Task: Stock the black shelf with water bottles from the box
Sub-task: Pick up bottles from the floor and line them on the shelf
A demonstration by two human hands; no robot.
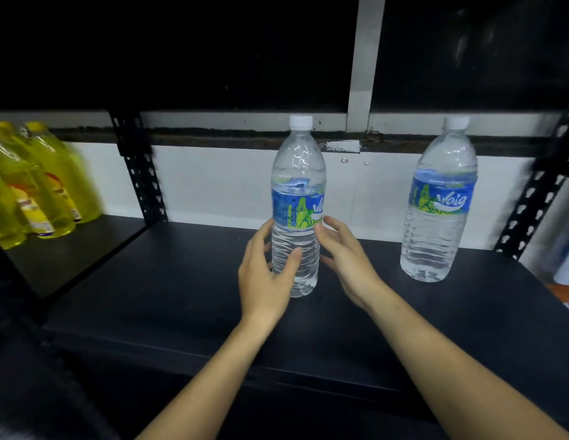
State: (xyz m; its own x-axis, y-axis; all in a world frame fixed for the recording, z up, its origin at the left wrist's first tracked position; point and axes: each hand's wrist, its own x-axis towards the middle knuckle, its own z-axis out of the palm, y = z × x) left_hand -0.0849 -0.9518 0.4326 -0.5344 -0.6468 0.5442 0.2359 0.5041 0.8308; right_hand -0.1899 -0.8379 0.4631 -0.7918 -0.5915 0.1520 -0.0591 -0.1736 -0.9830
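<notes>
Placing step: on the black metal shelf (pixel 181 296) the left hand (pixel 267 274) loosely grips the upright clear plastic water bottle (pixel 297 198), the right hand (pixel 348 262) touches it with spread fingers, so next probably comes a gentle release.

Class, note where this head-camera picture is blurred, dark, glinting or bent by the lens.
Head view: the yellow bottles at far left are blur-smeared; the middle water bottle and the right water bottle are sharp, with glints on the plastic; the space above the black shelf is near-black; the right upright leans, likely wide-lens distortion.
</notes>
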